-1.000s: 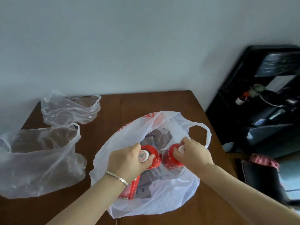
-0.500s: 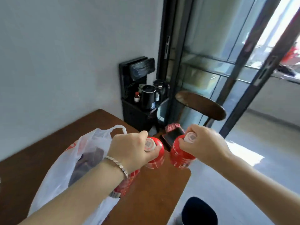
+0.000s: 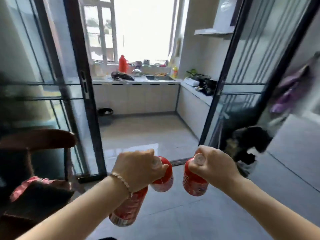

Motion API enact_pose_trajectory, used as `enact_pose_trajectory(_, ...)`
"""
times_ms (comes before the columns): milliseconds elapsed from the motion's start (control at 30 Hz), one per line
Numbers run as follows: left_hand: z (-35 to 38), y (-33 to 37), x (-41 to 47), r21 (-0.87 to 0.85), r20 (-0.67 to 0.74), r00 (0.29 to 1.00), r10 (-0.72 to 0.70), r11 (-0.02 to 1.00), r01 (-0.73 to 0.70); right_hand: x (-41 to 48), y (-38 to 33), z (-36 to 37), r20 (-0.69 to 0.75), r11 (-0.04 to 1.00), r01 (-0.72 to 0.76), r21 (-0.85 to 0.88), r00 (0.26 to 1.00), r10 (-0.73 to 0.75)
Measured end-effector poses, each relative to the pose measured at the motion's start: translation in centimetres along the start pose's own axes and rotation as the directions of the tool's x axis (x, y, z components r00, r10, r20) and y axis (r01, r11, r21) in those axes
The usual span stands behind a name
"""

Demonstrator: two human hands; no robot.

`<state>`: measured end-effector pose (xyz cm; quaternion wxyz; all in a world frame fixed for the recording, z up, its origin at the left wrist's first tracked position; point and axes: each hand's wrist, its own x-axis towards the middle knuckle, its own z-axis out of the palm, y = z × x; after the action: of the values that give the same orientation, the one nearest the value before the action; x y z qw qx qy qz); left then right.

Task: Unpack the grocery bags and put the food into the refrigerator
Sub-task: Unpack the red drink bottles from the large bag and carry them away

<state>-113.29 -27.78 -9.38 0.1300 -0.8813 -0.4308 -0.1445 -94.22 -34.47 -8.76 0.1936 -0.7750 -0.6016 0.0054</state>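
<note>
My left hand (image 3: 138, 168) grips two red-labelled bottles by their necks: one (image 3: 163, 177) shows its white cap between my fingers, the other (image 3: 129, 208) hangs lower under my wrist. My right hand (image 3: 213, 168) grips a third red bottle (image 3: 194, 182) around its white cap. All three bottles hang in the air above the grey tiled floor. No refrigerator or grocery bag is in view.
An open doorway between dark-framed glass sliding doors (image 3: 81, 94) leads to a kitchen with a counter (image 3: 136, 81) and sink under a bright window. A dark wooden chair (image 3: 36, 141) with a bag stands at left. A dark blurred shape (image 3: 247, 144) sits low at right.
I lifted the bottles out of the white bag and turned away from the table. The view now faces the kitchen doorway, with the bottles carried in front of me.
</note>
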Motion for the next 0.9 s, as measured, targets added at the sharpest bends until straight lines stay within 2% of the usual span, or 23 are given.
enact_pose_trajectory(67, 0.9, 5.8, 4.9, -0.106, 0.029, 0.998, 0.064, 0.992, -0.061, 0.4, 6.5, -3.0, -0.047, 0.997, -0.069, -0.028, 0.997, 0.067)
enact_pose_trajectory(200, 1.4, 16.5, 13.8, -0.229, -0.060, 0.982, 0.180, 0.955, -0.189, 1.1, 17.4, -8.6, -0.146, 0.966, -0.253, -0.044, 0.959, 0.245)
enact_pose_trajectory(467, 2.1, 34.2, 29.6, -0.427, -0.174, 0.895, 0.410, 0.788, -0.444, 3.2, 34.4, -16.3, -0.344, 0.840, -0.540, -0.049, 0.799, 0.493)
enact_pose_trajectory(733, 1.8, 49.4, 46.0, -0.438, -0.292, 0.732, 0.615, 0.595, -0.674, 9.3, 48.2, -24.1, -0.510, 0.696, -0.717, -0.037, 0.613, 0.604)
enact_pose_trajectory(833, 0.5, 54.7, 52.1, -0.430, -0.349, 0.674, 0.651, 0.528, -0.733, 12.2, 52.8, -27.8, -0.566, 0.649, -0.761, -0.004, 0.537, 0.626)
enact_pose_trajectory(900, -0.2, 58.2, 55.8, -0.428, -0.388, 0.660, 0.644, 0.508, -0.747, 14.0, 55.9, -30.0, -0.602, 0.627, -0.778, 0.025, 0.489, 0.631)
